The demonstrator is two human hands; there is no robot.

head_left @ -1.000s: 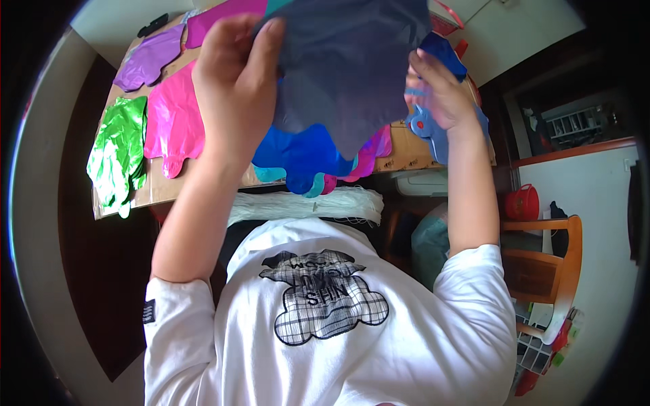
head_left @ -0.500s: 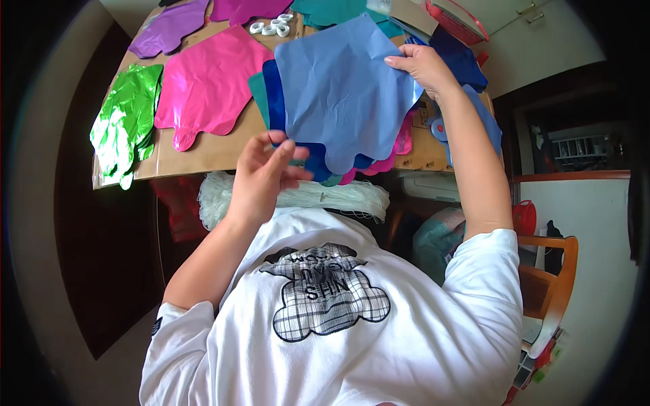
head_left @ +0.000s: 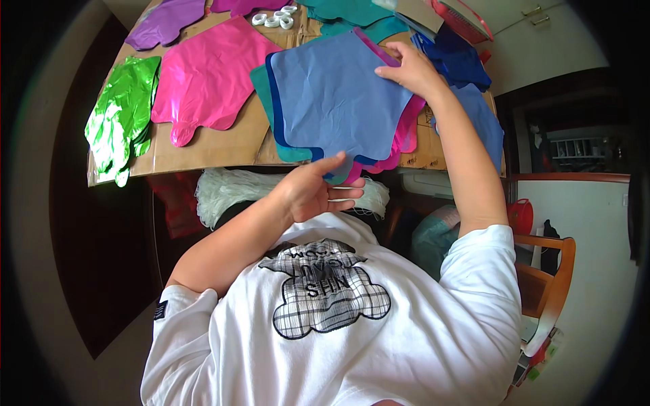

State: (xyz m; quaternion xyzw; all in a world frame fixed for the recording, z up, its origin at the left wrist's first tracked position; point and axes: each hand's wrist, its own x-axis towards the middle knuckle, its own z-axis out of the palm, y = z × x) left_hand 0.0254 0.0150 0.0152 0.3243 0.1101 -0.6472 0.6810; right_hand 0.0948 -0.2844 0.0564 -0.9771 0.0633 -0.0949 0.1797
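Observation:
A flat light blue foil balloon lies on top of a fanned stack near the table's front edge. Dark blue, teal and magenta layers peek out around its sides. My right hand is at its upper right edge, thumb on the sheet and index finger raised apart from it. My left hand is at the narrow tail of the stack, its thumb over the tail and its other fingers stretched out below. Whether the left fingers press on the tail from beneath is hidden.
Cardboard covers the table. Around the stack lie pink, shiny green, purple, teal and blue foil balloons. White rolls sit at the back, a red basket at back right. White stringy bundle hangs below the front edge.
The light blue balloon has come down flat onto the stack, and my right thumb and finger have parted from its corner. My left hand has moved right and down to the tail.

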